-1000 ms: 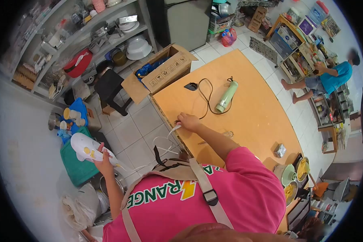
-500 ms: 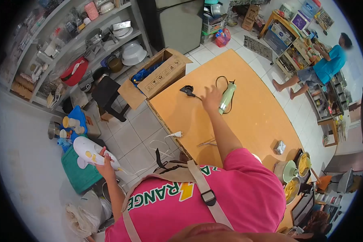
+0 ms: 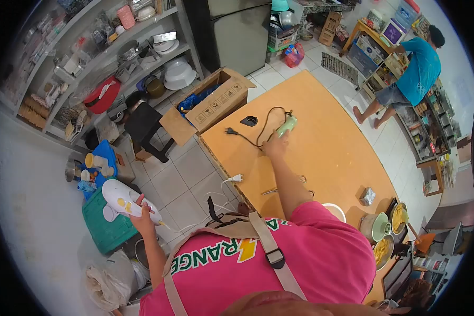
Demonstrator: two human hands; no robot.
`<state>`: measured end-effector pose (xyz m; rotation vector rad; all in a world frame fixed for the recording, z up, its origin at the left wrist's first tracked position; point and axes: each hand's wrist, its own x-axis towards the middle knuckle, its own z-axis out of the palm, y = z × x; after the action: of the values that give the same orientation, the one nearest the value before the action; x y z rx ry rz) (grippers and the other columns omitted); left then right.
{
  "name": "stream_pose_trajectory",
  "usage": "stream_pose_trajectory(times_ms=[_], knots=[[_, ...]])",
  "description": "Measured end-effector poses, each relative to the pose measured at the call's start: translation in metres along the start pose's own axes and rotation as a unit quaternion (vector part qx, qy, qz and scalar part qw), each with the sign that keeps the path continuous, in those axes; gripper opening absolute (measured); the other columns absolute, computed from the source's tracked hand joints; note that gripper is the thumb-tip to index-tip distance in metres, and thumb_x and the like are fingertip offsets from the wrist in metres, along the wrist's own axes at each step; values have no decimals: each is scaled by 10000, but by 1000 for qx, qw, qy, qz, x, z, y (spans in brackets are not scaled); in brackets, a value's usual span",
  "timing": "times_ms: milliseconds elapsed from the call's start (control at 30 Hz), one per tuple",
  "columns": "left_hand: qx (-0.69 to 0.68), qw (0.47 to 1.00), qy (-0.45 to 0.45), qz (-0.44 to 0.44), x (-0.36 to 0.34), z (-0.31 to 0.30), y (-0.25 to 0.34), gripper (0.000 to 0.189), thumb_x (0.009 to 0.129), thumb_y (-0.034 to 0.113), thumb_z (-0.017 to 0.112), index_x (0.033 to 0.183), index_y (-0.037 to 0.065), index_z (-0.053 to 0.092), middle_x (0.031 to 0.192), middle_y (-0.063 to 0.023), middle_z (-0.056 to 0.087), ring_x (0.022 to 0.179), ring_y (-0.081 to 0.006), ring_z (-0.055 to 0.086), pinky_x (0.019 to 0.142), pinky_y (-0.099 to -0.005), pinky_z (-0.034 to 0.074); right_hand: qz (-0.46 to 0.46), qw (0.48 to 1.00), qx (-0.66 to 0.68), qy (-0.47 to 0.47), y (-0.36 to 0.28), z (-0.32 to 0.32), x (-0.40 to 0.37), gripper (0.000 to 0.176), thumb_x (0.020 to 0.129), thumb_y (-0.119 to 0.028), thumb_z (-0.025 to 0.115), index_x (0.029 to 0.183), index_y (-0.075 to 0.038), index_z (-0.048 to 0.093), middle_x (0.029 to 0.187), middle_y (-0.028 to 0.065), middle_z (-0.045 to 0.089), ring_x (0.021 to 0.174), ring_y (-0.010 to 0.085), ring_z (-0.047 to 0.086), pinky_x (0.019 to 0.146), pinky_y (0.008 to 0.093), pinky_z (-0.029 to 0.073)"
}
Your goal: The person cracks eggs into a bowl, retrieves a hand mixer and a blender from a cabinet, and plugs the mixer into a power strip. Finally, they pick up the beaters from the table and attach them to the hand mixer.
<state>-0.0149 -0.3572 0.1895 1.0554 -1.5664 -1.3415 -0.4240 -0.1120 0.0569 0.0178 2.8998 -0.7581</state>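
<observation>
At the left, away from the table, my left hand (image 3: 143, 216) is closed around a white hand mixer (image 3: 120, 197) with a yellow pattern. Its cord trails down, and the white plug (image 3: 237, 178) rests at the table's edge. Over the table, my right hand (image 3: 275, 146) is wrapped round the near end of a light-green corded appliance (image 3: 288, 125), shaped like a stick-blender body. That appliance's black cord loops to a black plug (image 3: 230, 130), beside a dark hole (image 3: 248, 121) in the tabletop. Scissors (image 3: 271, 191) lie under my right forearm, partly hidden.
An open cardboard box (image 3: 224, 100) stands against the table (image 3: 342, 152). A black stool (image 3: 145, 126) and loaded shelves (image 3: 102, 68) are at left. A foil-like block (image 3: 368, 196) and pans of yellow food (image 3: 383, 252) sit at right. Another person (image 3: 418, 71) stands far right.
My right hand has closed on the green appliance, which has shifted left and tilted. Its black plug has moved left, off the hole. My left hand still holds the mixer. The other person leans toward the shelves.
</observation>
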Motion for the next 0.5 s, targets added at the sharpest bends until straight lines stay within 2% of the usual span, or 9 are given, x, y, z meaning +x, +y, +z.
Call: stream_pose_trajectory(times_ms=[167,200,267,333,367,433,467,500], knots=[[26,1000,-12,0,-8,-3,7,244,833,-20,558,1075,-44,576,960,-88,644,618,-88,502,542,-237,451,-8,999,24,-44,-46,22,-25,792,702,-273,684,1410,-166,346,1509,230,0,1183,526,373,911,473,462],[26,1000,-10,1,-9,-5,8,244,833,-20,558,1075,-44,576,960,-88,644,618,-88,502,542,-237,451,-13,998,25,-53,-51,28,-24,824,704,-295,693,1425,-167,314,1508,235,-2,1207,527,351,933,474,444],[19,999,-42,-5,-12,-10,10,234,848,21,560,1066,-62,553,1070,-117,639,589,-93,513,530,-234,454,-20,998,27,-62,-62,32,-29,858,706,-318,702,1439,-169,282,1508,240,-3,1231,527,329,956,476,425],[29,997,-66,-12,-17,-15,14,270,840,25,570,1094,-58,530,1069,-123,639,585,-94,515,522,-237,457,-28,997,-65,-14,-79,15,-45,883,711,-366,715,1447,-178,264,1504,254,40,1293,498,271,1031,496,334],[41,994,-94,-19,-19,-19,18,310,832,29,579,1123,-53,507,1069,-128,639,581,-96,517,514,-240,460,-30,997,-65,-12,-84,21,-51,883,711,-366,715,1447,-178,264,1504,254,40,1293,498,271,1031,496,334],[6,993,-116,-14,-25,-16,32,270,826,26,592,1080,-45,534,1011,-125,643,581,-104,526,523,-240,463,-300,954,-26,15,-85,40,-76,927,701,-420,727,1455,-184,242,1499,245,128,1350,438,210,1072,553,225],[-30,990,-138,-10,-28,-15,40,229,821,23,604,1038,-36,561,953,-123,647,581,-112,536,532,-241,466,-395,911,-38,-113,-94,38,-103,913,692,-453,727,1441,-182,281,1482,217,200,1368,399,195,1071,569,211],[-33,989,-145,-10,-29,-13,46,229,821,23,604,1038,-36,561,953,-123,647,581,-112,536,532,-241,466,-480,844,-50,-236,-101,31,-129,901,684,-486,727,1427,-181,320,1466,188,272,1386,360,180,1070,585,197]])
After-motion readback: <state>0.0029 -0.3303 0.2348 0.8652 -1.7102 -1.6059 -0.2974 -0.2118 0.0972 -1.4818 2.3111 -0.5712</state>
